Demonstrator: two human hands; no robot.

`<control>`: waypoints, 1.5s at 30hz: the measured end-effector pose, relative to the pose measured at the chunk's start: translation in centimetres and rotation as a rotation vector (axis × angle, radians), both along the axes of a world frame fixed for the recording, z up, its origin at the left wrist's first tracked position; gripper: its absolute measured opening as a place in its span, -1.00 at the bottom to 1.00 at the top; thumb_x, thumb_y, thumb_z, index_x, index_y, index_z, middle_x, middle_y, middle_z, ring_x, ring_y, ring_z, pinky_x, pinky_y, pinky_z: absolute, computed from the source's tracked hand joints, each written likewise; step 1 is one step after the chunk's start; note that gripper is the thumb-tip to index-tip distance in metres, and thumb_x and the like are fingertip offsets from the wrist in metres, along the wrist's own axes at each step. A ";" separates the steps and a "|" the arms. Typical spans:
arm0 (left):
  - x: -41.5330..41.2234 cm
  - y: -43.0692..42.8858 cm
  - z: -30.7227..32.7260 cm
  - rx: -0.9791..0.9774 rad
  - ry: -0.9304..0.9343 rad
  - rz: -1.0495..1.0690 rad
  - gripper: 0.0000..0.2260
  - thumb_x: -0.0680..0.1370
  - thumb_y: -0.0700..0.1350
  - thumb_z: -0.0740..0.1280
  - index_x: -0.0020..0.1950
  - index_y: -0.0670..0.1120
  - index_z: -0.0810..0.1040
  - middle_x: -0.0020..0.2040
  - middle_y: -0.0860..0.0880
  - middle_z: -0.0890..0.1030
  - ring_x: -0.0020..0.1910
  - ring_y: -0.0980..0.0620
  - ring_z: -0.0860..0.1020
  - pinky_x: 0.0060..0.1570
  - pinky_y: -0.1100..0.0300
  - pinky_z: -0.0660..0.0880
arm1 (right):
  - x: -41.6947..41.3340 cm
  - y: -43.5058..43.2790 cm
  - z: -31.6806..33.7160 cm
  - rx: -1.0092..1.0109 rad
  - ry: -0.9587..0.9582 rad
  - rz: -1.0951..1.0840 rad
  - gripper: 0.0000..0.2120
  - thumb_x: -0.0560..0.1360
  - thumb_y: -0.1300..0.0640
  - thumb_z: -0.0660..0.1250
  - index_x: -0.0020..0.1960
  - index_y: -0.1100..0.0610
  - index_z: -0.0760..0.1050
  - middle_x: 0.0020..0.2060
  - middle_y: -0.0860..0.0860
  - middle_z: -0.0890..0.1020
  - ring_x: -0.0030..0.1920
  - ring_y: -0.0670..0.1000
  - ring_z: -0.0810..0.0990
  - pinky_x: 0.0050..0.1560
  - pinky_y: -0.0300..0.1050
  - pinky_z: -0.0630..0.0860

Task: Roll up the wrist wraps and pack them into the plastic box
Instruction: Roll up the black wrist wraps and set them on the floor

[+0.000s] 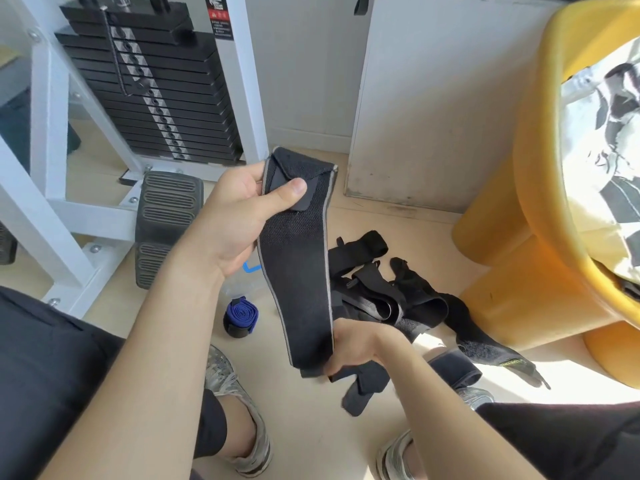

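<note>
**Head view: one black wrap stretched between both hands over a crowded floor**

Head camera, looking down at the floor. A weight stack in a white frame stands at the far left edge, with two ribbed pedals at its foot. A white panel leans along the far edge. A yellow seat fills the right side and carries a patterned cloth. A heap of black wraps lies mid-floor against the foot of that seat. Two grey shoes sit at the near edge.

The left forearm and the hanging strap hide most of the clear plastic box; only a blue clip and a bit of clear wall show. A rolled blue wrap stands just at it; whether inside or beside, I cannot tell.

The wrist wrap, black with grey edges, hangs in the air above the heap. The left hand pinches its folded top, thumb flat across the front, fingers behind. The right hand grips the lower end with curled fingers.
</note>
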State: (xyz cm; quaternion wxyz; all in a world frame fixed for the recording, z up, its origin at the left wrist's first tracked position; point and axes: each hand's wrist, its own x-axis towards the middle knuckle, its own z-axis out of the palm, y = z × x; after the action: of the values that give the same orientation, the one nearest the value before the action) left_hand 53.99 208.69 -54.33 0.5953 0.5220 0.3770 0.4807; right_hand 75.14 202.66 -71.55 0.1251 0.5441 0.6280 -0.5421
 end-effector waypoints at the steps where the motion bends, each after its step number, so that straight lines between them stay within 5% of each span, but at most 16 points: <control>1: -0.2 -0.2 0.0 -0.024 -0.005 -0.071 -0.76 0.60 -0.25 0.44 0.27 -0.18 0.69 0.16 -0.17 0.77 0.14 -0.09 0.74 0.13 0.09 0.67 | 0.1 0.6 0.6 0.070 0.041 -0.054 -0.95 0.50 0.28 0.46 -0.03 0.23 0.64 -0.22 0.02 0.65 -0.16 0.09 0.62 -0.15 -0.04 0.58; 4: -0.9 -0.5 -0.2 -0.073 0.035 -0.265 -0.61 0.56 -0.31 0.47 0.39 -0.25 0.60 0.27 -0.28 0.71 0.23 -0.19 0.70 0.23 -0.05 0.67 | 0.3 2.1 4.0 -0.118 0.614 -0.650 -0.62 0.64 0.29 0.12 0.21 0.28 0.70 0.06 0.15 0.74 0.06 0.13 0.72 0.17 0.03 0.67; 7: -1.6 -1.0 -0.5 -0.115 0.071 -0.478 -0.51 0.55 -0.35 0.46 0.49 -0.27 0.51 0.38 -0.34 0.63 0.34 -0.26 0.63 0.36 -0.10 0.60 | 0.7 4.0 7.1 -0.302 1.111 -0.944 -0.41 0.68 -0.04 0.01 -0.04 0.22 0.77 -0.04 0.21 0.76 -0.05 0.17 0.77 0.07 0.06 0.69; 9: -2.0 -1.3 -0.6 -0.146 0.084 -0.607 -0.48 0.55 -0.39 0.42 0.52 -0.28 0.47 0.41 -0.38 0.59 0.33 -0.28 0.62 0.34 -0.09 0.60 | 0.7 5.2 8.2 -0.248 1.124 -1.111 -0.41 0.71 -0.19 0.15 0.08 0.26 0.74 0.04 0.26 0.76 0.01 0.22 0.77 0.04 0.06 0.70; 12: -2.4 -1.6 -0.8 -0.214 0.096 -0.688 -0.46 0.50 -0.43 0.35 0.51 -0.31 0.49 0.37 -0.42 0.60 0.28 -0.28 0.64 0.27 -0.08 0.63 | 0.8 6.3 8.5 -0.117 1.047 -1.346 -0.56 0.70 0.11 0.32 0.49 0.34 0.51 0.35 0.30 0.66 0.21 0.24 0.70 0.19 0.12 0.67; 18: -2.5 -1.3 -1.6 -0.355 0.078 -0.630 -0.43 0.31 -0.44 0.18 0.34 -0.46 0.46 -0.06 -0.21 0.73 -0.15 -0.11 0.74 -0.16 0.10 0.68 | 2.6 5.3 7.4 0.085 1.027 -1.547 -0.46 0.61 0.55 0.09 0.53 0.26 0.34 0.37 0.33 0.58 0.09 0.30 0.79 0.04 0.29 0.73; 21: -2.2 -0.8 -3.1 -0.510 0.175 -0.439 -0.54 0.33 -0.29 0.28 0.22 -0.34 0.57 -0.07 -0.20 0.70 -0.13 -0.09 0.70 -0.17 0.13 0.65 | 3.0 5.3 8.1 0.352 0.824 -1.422 -0.28 0.54 0.54 0.04 0.58 0.03 0.40 0.29 0.16 0.65 0.08 0.15 0.76 0.21 0.24 0.69; 25: -1.8 -1.0 -6.5 -0.538 0.730 -0.449 -0.71 0.58 0.18 0.52 0.01 -0.04 0.80 0.03 -0.06 0.80 0.03 -0.04 0.74 0.06 0.15 0.62 | 1.3 5.4 10.7 0.517 0.722 -1.096 -0.33 0.37 0.15 0.33 0.48 -0.08 0.47 -0.01 -0.13 0.59 0.00 -0.05 0.52 0.05 -0.06 0.49; 28: -1.7 -1.6 -9.5 -0.515 0.919 -0.448 -0.59 0.62 0.33 0.40 0.19 0.03 0.77 0.14 0.06 0.78 0.19 0.03 0.70 0.33 0.10 0.55 | -0.4 5.2 11.3 0.638 0.704 -0.881 -0.31 0.51 -0.12 0.34 0.62 -0.21 0.27 0.20 -0.13 0.54 0.13 -0.09 0.44 0.21 -0.05 0.45; 31: -1.2 -1.6 -11.3 -0.346 1.146 -0.416 -0.64 0.63 0.32 0.39 0.07 0.05 0.71 0.02 0.09 0.72 0.00 0.09 0.66 0.00 0.17 0.52 | -2.0 4.8 11.1 0.662 0.637 -0.704 -0.31 0.65 -0.08 0.19 0.67 -0.40 -0.03 0.27 -0.11 0.42 0.22 -0.01 0.41 0.39 0.22 0.45; 33: -0.6 -1.1 -11.3 -0.321 1.015 -0.275 -0.76 0.71 0.18 0.31 0.11 0.08 0.69 0.05 0.04 0.73 -0.01 0.07 0.70 0.09 0.09 0.53 | -3.2 4.0 10.9 0.676 0.578 -0.619 -0.28 0.66 -0.06 0.14 0.69 -0.40 -0.13 0.34 -0.15 0.41 0.29 -0.09 0.41 0.44 0.15 0.42; 35: -0.2 -0.5 -10.0 -0.340 0.636 -0.066 -0.68 0.76 0.16 0.21 0.19 0.06 0.70 0.10 -0.02 0.75 0.00 0.05 0.74 0.18 0.00 0.55 | -4.4 3.0 10.4 0.753 0.496 -0.512 -0.24 0.67 -0.05 0.20 0.71 -0.35 -0.16 0.49 -0.15 0.40 0.39 -0.14 0.39 0.40 0.00 0.34; 38: -0.3 0.6 -7.3 -0.252 0.144 0.000 -0.51 0.65 0.36 0.35 0.35 0.03 0.68 0.26 -0.12 0.74 0.26 -0.13 0.73 0.34 -0.12 0.61 | -6.3 1.6 9.5 0.839 0.234 -0.366 -0.11 0.54 -0.16 0.34 0.68 -0.38 -0.14 0.25 0.10 0.55 0.20 0.28 0.56 0.16 0.19 0.54; 41: 0.1 0.6 -5.6 -0.095 0.226 -0.003 -0.44 0.54 0.29 0.53 0.43 0.04 0.58 0.22 -0.08 0.76 0.26 -0.13 0.73 0.38 -0.13 0.56 | -8.3 0.8 9.1 0.902 0.074 -0.397 -0.09 0.41 -0.36 0.38 0.63 -0.21 0.04 0.22 0.13 0.54 0.15 0.35 0.63 0.11 0.24 0.63; 43: 0.4 0.6 -5.4 -0.023 0.353 0.124 -0.63 0.63 0.24 0.39 0.30 0.05 0.67 0.15 0.01 0.79 0.17 -0.05 0.76 0.36 -0.16 0.58 | -8.4 1.0 9.2 0.909 0.156 -0.386 0.05 0.37 -0.44 0.42 0.68 -0.28 -0.06 0.45 0.21 0.49 0.36 0.34 0.57 0.20 0.30 0.62; 45: 0.3 0.6 -5.3 -0.084 0.274 0.228 -0.67 0.71 0.12 0.26 0.19 -0.04 0.71 0.11 -0.02 0.80 0.12 -0.06 0.77 0.34 -0.17 0.61 | -7.6 1.1 9.5 0.915 0.219 -0.302 0.11 0.39 -0.48 0.46 0.70 -0.39 -0.16 0.48 0.17 0.45 0.43 0.26 0.53 0.20 0.29 0.63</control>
State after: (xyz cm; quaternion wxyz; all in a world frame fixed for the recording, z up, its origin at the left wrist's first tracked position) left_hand 54.24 209.25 -59.65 0.5014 0.5110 0.5309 0.4534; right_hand 67.56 203.79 -62.09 -0.2737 0.5680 0.7251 -0.2769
